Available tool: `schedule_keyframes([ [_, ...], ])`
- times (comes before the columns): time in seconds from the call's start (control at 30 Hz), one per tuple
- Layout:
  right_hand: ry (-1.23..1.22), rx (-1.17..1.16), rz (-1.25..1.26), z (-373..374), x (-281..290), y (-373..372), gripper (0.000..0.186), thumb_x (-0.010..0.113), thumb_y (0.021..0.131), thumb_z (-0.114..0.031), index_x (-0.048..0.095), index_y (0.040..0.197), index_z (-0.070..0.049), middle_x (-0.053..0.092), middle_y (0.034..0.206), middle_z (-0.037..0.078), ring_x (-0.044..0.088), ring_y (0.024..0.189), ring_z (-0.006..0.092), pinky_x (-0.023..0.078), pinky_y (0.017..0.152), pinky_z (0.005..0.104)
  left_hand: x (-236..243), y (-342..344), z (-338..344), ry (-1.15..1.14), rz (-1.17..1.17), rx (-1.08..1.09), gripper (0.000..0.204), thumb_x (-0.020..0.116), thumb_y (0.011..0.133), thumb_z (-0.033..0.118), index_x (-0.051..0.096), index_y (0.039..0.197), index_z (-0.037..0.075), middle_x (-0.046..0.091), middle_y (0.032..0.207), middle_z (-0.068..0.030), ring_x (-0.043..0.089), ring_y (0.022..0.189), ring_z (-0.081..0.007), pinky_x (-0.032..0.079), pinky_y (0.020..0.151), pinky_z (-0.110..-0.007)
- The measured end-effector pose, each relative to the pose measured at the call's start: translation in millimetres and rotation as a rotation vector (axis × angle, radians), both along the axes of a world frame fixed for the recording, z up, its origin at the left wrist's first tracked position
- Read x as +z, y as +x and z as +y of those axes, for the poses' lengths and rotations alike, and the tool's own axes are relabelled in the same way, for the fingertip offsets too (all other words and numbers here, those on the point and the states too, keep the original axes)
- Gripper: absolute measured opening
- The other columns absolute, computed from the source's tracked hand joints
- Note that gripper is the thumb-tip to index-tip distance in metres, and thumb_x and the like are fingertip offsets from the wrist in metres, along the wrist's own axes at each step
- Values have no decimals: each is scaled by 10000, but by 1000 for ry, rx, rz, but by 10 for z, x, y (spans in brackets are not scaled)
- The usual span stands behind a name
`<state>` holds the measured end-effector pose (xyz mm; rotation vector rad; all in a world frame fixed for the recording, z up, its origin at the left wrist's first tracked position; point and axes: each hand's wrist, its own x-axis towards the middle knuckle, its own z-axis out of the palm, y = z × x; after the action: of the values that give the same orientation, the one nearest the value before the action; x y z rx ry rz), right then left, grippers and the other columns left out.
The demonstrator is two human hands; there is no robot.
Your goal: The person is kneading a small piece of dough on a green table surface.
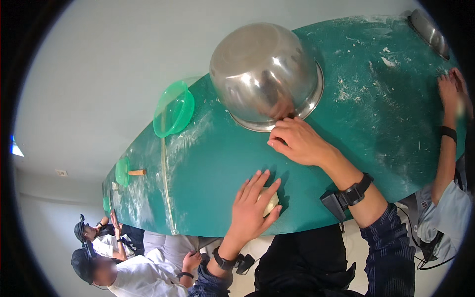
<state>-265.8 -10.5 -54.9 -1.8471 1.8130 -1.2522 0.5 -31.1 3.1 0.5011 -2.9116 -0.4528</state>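
My left hand [251,207] lies over a pale ball of dough [270,202] near the table's front edge. Its fingers stretch forward and the thumb curves round the dough's right side; the palm hides part of the ball. Farther ahead, a large stainless steel bowl [262,69] rests upside down on the green table [222,163]. My right hand [301,141] has its bent fingers at the bowl's near rim, with the fingertips partly hidden and the thumb tucked beneath.
A green plastic basin [174,110] stands at the left by the wall. Farther left are a smaller green bowl [122,172] and a wooden rolling pin [137,172]. Flour and scraps streak the tabletop. Co-workers sit left; another person's hands [451,91] rest at right below a metal bowl [428,33].
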Motion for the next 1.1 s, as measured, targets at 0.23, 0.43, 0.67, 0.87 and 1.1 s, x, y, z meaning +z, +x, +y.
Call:
schedule_keyframes([
  [0.23, -45, -75, -78, -71, -6, -87, 210, 706, 1010, -237, 737, 941, -41, 683, 984, 127, 631, 1065, 338, 490, 965, 475, -16, -391, -134, -115, -85, 18, 777, 764, 901, 382, 549, 1591, 97, 442, 1684, -236, 388, 1573, -477, 332, 1251, -620],
  [0.43, -117, -133, -100, -111, -109, -149, 104, 711, 951, -129, 710, 947, -26, 653, 920, 129, 598, 984, 328, 500, 912, 457, -150, -714, -516, -26, -40, 68, 880, 764, 894, 350, 430, 1653, 58, 350, 1727, -276, 313, 1609, -488, 273, 1292, -600],
  [0.67, -29, -243, -237, -66, 88, -170, 141, 723, 950, -139, 713, 939, 1, 711, 774, 154, 677, 676, 313, 527, 666, 426, -395, -691, -947, 290, 265, 240, 612, 632, 1036, 248, 500, 1591, 26, 381, 1711, -272, 308, 1621, -448, 257, 1299, -580],
  [0.87, -12, -192, -192, 15, 127, -191, 159, 711, 942, -168, 727, 933, -10, 731, 775, 163, 705, 710, 344, 542, 689, 452, -425, -297, -791, 186, 253, 50, 518, 529, 1091, 250, 534, 1553, 17, 459, 1669, -239, 427, 1541, -427, 291, 1296, -527],
  [1.1, 21, -182, -142, 75, 69, -183, 165, 692, 926, -196, 744, 916, -40, 751, 812, 168, 720, 761, 388, 555, 719, 489, -363, 305, -142, 269, 248, 198, 652, 839, 923, 48, 567, 1515, 8, 609, 1421, -197, 573, 1412, -365, 450, 1203, -481],
])
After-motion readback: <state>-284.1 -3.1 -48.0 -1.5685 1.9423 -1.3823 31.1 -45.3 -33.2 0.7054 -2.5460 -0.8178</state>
